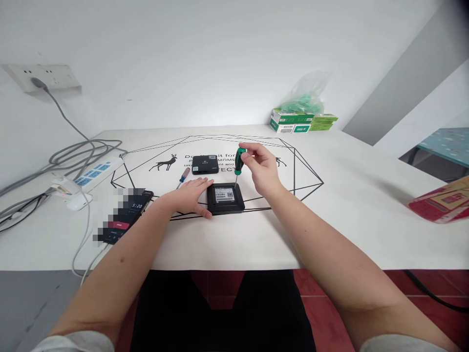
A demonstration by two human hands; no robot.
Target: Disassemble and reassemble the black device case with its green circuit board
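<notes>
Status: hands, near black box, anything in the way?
Left hand at left edge of near box. Right hand gripping green screwdriver, tip down at box's upper right. Near box flat, label up. Far box, second screwdriver nearby, seemingly not blocking.

"How is your lighting?"

"Bright and diffuse across your white tabletop [351, 234], with one soft shadow beside the red package [439, 201]. Your screwdriver [239, 160] looks fairly sharp."

"Any flaws?"

"Wide-angle distortion stretches your forearms [326, 244]; blocky pixels partly cover your smartphone [136, 211]."
</notes>
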